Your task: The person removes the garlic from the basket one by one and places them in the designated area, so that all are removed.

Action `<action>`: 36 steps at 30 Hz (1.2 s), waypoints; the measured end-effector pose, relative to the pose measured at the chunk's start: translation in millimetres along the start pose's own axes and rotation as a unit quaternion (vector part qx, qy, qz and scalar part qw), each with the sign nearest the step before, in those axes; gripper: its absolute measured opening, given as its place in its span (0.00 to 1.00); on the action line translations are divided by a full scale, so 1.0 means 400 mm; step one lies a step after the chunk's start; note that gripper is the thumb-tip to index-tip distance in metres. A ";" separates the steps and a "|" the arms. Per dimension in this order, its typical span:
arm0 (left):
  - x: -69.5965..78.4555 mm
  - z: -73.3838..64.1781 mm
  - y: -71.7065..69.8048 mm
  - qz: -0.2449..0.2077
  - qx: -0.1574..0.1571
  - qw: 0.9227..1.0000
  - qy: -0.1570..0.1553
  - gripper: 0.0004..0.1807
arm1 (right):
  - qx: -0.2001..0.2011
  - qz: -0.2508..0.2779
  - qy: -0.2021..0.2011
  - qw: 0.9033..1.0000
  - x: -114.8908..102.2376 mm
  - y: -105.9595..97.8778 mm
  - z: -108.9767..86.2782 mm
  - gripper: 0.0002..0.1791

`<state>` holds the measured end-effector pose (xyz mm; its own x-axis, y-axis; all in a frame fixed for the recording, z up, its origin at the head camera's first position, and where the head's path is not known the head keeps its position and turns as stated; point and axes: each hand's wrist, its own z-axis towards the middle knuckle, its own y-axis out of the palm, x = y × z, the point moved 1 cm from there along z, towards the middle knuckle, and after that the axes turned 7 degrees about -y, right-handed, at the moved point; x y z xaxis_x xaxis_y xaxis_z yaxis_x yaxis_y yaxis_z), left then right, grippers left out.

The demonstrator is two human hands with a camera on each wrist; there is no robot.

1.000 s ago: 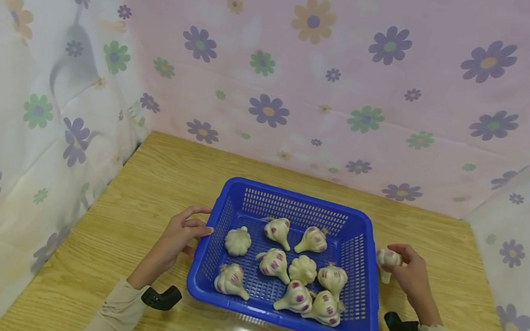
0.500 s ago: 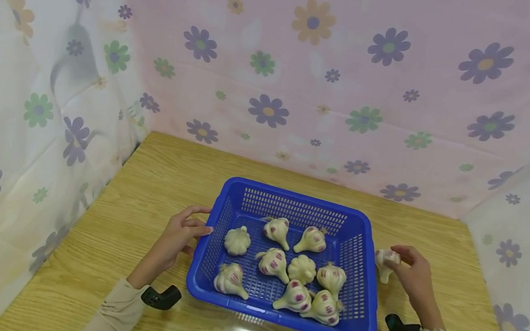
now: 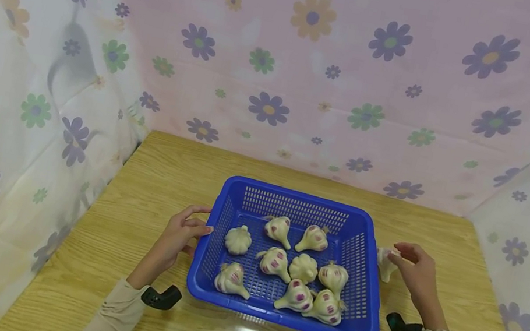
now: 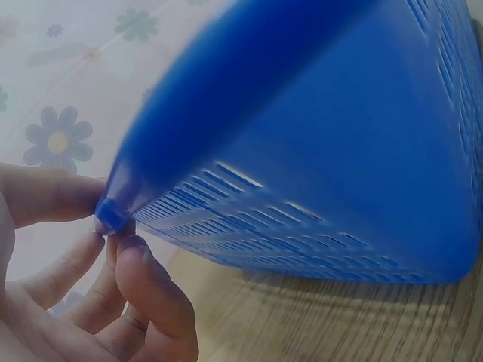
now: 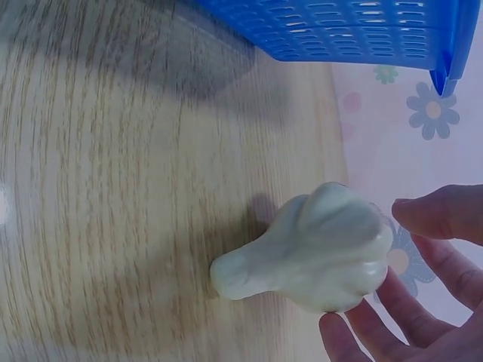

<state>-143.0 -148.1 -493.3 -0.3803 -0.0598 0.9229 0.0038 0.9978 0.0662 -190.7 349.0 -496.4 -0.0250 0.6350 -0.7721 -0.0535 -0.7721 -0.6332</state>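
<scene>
A blue plastic basket (image 3: pixel 277 323) stands on the wooden table with several garlic bulbs (image 3: pixel 274 261) inside. My left hand (image 3: pixel 175 237) pinches the basket's left rim; in the left wrist view the fingers (image 4: pixel 53 197) meet at the rim's end. Just outside the basket's right wall is one more garlic bulb (image 3: pixel 384 262), its bulb up and its stem pointing down at the table. Beside it, my right hand (image 3: pixel 417 275) has loosely bent fingers around the bulb's side. In the right wrist view the thumb stands slightly off the garlic (image 5: pixel 321 245), with other fingertips right at its underside.
The wood-grain table (image 3: pixel 172 179) extends around the basket on all sides. A flowered cloth (image 3: pixel 328 94) hangs behind it and at both sides. Each wrist carries a dark camera mount, such as the left one (image 3: pixel 161 296).
My right hand has loosened from the garlic and shifted slightly right, while the garlic's stem has turned a little. The left hand and basket stay in place.
</scene>
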 end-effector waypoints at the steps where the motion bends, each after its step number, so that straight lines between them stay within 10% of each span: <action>1: 0.000 -0.001 0.000 -0.001 -0.001 1.000 -0.001 0.26 | 0.003 -0.002 0.001 1.000 0.001 0.001 0.000 0.23; 13: 0.002 0.004 -0.001 -0.003 -0.003 1.000 -0.004 0.25 | 0.029 -0.016 -0.017 0.999 -0.014 -0.014 -0.003 0.21; 36: 0.004 0.002 -0.002 -0.004 -0.002 1.000 -0.011 0.25 | -0.051 0.074 -0.164 0.982 -0.229 -0.019 -0.017 0.15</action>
<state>-144.5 -149.0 -492.1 -0.3999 -0.0664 0.9141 0.0050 0.9972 0.0746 -181.2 296.6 -421.4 -0.3460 0.4773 -0.8078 0.0746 -0.8442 -0.5307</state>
